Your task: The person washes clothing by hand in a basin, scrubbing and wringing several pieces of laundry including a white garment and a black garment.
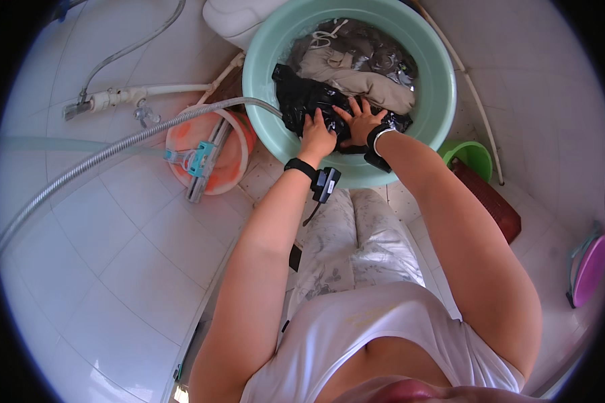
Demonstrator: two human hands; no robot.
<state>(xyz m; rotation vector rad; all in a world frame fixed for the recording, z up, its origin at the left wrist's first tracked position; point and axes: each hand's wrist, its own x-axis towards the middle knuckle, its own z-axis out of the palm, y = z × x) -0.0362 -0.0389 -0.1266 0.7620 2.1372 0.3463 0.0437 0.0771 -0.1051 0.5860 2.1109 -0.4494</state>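
Note:
A pale green plastic basin (436,106) stands before me, with wet clothes and water inside. My left hand (318,137) rests on a soaked black garment (302,95) near the basin's front side, fingers apart and pointing away from me. To its right, my right hand (359,126) lies spread flat on the same garment. Beyond my hands are a beige garment (363,83) and a dark grey-brown garment (363,40) with a white drawstring (325,36). A metal flexible hose (154,130) crosses the left rim, and its end is hidden near the black garment.
On the left stands an orange-and-white bucket (243,146) with a teal-and-metal mop head (201,157) across it. A pipe valve (143,112) juts from the tiled wall. At right are a green container (479,153), a dark red plastic object (486,199) and a pink basin (592,269).

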